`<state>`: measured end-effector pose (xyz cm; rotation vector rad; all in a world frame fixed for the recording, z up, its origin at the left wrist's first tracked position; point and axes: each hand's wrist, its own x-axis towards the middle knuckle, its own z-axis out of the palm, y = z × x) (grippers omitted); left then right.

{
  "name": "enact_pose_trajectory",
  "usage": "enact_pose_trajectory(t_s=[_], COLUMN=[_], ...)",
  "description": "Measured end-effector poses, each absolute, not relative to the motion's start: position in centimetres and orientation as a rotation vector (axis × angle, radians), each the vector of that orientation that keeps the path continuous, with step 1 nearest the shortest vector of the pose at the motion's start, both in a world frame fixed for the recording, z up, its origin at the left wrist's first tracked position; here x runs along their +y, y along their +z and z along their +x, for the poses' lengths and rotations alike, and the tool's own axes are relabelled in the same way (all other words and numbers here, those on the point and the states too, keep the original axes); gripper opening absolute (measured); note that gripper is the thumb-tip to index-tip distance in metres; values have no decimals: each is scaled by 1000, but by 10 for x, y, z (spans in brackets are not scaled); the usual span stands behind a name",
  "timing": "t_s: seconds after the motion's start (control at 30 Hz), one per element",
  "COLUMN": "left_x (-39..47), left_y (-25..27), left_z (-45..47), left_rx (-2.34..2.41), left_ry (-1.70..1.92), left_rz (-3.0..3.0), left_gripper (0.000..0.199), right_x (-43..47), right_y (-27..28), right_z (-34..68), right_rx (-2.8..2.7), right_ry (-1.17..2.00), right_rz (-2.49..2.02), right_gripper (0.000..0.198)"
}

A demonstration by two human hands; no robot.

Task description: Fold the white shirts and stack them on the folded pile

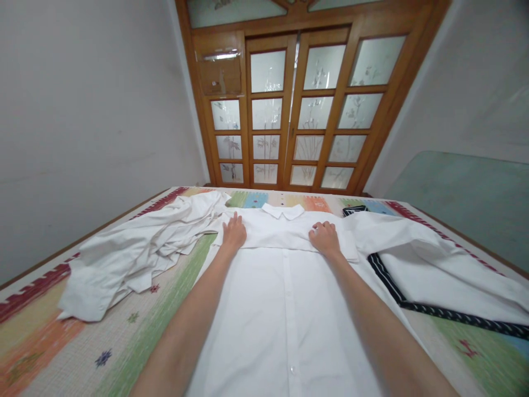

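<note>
A white collared shirt (264, 309) lies front up, with its button strip running down the middle. A band of white cloth crosses its upper chest below the collar (283, 212). My left hand (235, 231) rests on the cloth at the left shoulder, fingers stretched forward. Near the opposite shoulder, my right hand (325, 238) has its fingers curled against the white cloth and appears to grip it. A sleeve (397, 231) stretches out to the right. Both forearms cover parts of the shirt's sides.
Crumpled white cloth (136, 251) lies at the left. Under the right sleeve is white fabric with black patterned trim (458, 312). All of it rests on a colourful striped bed cover (124, 336). Wooden glass-paned doors (289, 110) stand beyond, and a pale green panel (463, 193) at right.
</note>
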<state>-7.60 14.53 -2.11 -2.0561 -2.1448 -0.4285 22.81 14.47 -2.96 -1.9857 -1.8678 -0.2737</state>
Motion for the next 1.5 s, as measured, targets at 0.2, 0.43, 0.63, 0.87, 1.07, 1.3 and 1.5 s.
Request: enact_pose_trajectory(t_s=[0.2,0.43,0.63,0.87,1.07,1.3,1.5], left_x=[138,137,136,136,136,141,152], left_y=[-29,-29,-27,-25,-23,-23,-24], left_z=[-86,-85,-86,-84,-83,-85,-91], left_rx=[-2068,-2065,-2096,-2139,-2166,-2184,-2195], left_ry=[-333,-334,-333,-344,-327,-279,-209], left_rz=[-2208,-2238,-2267,-2277,-2294,-2319,-2331], left_gripper=[50,55,58,59,60,62,63], right_x=[146,167,179,179,176,162,146], right_y=[-21,-2,15,2,-10,-32,-36], right_z=[231,248,262,256,248,246,268], right_rx=[-1943,-2037,-2115,-2143,-2056,-2100,-2188], right_ry=[-220,42,-162,-378,-441,-12,8], right_rz=[-2054,-2129,-2164,-2212,-2060,-2118,-2071], right_gripper=[29,25,39,44,37,65,90])
